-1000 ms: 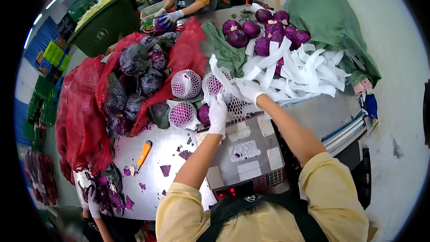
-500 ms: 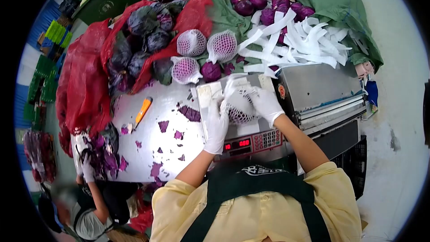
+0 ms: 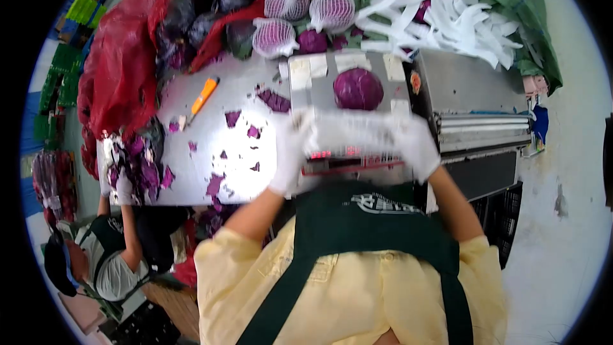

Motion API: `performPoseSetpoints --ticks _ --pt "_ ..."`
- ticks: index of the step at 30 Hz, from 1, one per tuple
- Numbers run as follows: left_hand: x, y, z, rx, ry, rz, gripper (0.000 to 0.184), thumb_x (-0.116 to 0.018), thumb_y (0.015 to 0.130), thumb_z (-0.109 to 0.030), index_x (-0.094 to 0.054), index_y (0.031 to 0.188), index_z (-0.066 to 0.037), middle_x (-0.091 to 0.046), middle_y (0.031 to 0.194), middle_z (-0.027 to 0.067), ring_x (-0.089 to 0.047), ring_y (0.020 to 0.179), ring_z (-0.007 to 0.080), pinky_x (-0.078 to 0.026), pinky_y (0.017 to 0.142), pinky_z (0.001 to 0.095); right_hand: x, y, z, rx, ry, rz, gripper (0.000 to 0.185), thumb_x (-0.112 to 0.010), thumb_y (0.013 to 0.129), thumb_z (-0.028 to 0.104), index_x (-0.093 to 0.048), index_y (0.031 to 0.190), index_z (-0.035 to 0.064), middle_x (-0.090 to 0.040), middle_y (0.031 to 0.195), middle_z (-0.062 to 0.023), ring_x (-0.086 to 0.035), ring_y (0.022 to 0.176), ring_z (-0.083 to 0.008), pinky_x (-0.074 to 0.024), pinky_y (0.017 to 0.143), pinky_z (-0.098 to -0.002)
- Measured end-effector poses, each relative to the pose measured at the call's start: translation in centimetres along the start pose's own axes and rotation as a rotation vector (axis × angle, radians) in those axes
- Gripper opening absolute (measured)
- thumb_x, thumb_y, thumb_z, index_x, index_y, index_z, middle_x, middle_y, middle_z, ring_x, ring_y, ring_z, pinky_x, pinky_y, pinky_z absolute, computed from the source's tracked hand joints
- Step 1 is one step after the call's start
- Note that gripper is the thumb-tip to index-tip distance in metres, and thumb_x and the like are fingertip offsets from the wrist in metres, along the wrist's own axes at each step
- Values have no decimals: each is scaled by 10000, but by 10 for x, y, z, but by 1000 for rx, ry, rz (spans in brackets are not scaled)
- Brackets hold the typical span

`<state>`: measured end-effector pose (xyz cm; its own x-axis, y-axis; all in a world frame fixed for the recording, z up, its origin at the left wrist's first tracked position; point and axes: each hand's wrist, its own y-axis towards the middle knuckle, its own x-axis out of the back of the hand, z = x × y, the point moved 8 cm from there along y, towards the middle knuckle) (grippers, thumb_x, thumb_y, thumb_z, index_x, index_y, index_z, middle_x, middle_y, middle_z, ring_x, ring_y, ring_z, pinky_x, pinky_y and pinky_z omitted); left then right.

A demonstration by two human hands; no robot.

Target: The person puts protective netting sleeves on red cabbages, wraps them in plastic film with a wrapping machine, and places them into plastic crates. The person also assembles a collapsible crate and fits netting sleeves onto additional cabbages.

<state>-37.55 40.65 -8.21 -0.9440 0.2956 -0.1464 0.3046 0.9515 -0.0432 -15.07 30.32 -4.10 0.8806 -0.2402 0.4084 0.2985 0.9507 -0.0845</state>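
Note:
My left hand (image 3: 290, 156) and my right hand (image 3: 418, 147), both in white gloves, are closed on the two ends of a white foam net sleeve (image 3: 354, 131). The sleeve is stretched sideways between them and blurred by motion. Just beyond it a bare red cabbage (image 3: 359, 89) rests on the platform of a digital scale (image 3: 311, 97). Part of the scale's red display and keypad is hidden behind the sleeve. Three cabbages in foam nets (image 3: 274, 37) lie past the scale, beside another bare cabbage (image 3: 312, 41).
White foam sleeves (image 3: 440, 22) are heaped at the back right. A wrapping machine (image 3: 476, 83) stands right of the scale. An orange utility knife (image 3: 204, 96) and leaf scraps lie on the metal table (image 3: 246, 160). Red mesh sacks (image 3: 121, 57) are at the left, where a co-worker (image 3: 121, 249) handles leaves.
The cabbage on the scale was inside a foam net between my hands and is now bare. My hands have drawn back toward me with the net stretched between them. The view has shifted.

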Motion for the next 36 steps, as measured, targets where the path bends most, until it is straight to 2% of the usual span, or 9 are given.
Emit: performPoseSetpoints --ticks 7,12,16,18,22,28,31,33,36 --pt "-17 128 -3 -173 1153 -44 242 -538 875 -308 -691 954 -138 -681 836 180 -654 814 383 -514 710 473 27 138 -14 25 -617 -147 410 -435 925 355 -650 979 11 -659 852 -202 -659 838 -278 -507 739 -368" --pt "-61 82 25 -321 1272 177 167 -522 872 -130 -641 987 -114 -668 819 167 -664 820 356 -534 671 432 -42 111 -100 -537 790 -60 406 -486 950 350 -659 1097 14 -676 984 -87 -623 859 -179 -481 707 -274" --pt "-47 51 54 -75 161 175 207 -540 859 -113 -640 1035 -70 -699 878 99 -668 851 280 -521 748 389 -17 49 -19 -210 526 -139 313 -463 998 201 -640 1111 -32 -661 1069 -72 -607 952 -132 -460 862 -268" --pt "-61 2 48 879 -619 184 294 -542 899 -154 -599 1140 4 -679 1045 103 -646 944 246 -518 843 372 -12 26 1 -141 401 -172 299 -454 1002 177 -638 1084 -45 -658 1013 -59 -600 929 -119 -452 859 -261" --pt "-87 -43 6 1250 -1421 342 645 -492 940 -514 -485 1298 23 -562 1268 207 -565 1137 326 -444 1023 397 -8 -11 59 -153 391 19 290 -457 1007 191 -626 1009 -45 -648 883 -42 -601 810 -127 -477 763 -277" --pt "-77 -20 9 822 -893 283 597 -482 949 -466 -511 1264 40 -583 1240 198 -585 1104 331 -455 1005 443 -12 9 29 165 63 223 194 -458 985 130 -607 1020 11 -658 955 -54 -624 893 -175 -508 806 -304" --pt "-87 5 -11 619 -1072 478 342 -509 910 -242 -597 1095 32 -613 1159 184 -580 1094 334 -444 992 447 -70 -8 -17 -778 1401 331 325 -531 944 112 -519 1253 14 -628 1158 -85 -618 1034 -173 -491 942 -329" --pt "-82 25 -1 462 -1080 471 327 -528 900 -251 -594 1085 11 -610 1143 174 -563 1117 323 -427 1005 436 -48 3 36 -30 576 335 551 -624 843 -37 -412 1350 6 -568 1271 -69 -584 1105 -151 -479 984 -328" --pt "-53 40 -16 267 -868 104 554 -633 840 -285 -410 1324 -134 -506 1286 133 -469 1229 323 -386 1030 457 -38 21 46 18 614 408 651 -689 778 -50 -402 1359 6 -543 1302 -80 -559 1148 -161 -475 993 -337"
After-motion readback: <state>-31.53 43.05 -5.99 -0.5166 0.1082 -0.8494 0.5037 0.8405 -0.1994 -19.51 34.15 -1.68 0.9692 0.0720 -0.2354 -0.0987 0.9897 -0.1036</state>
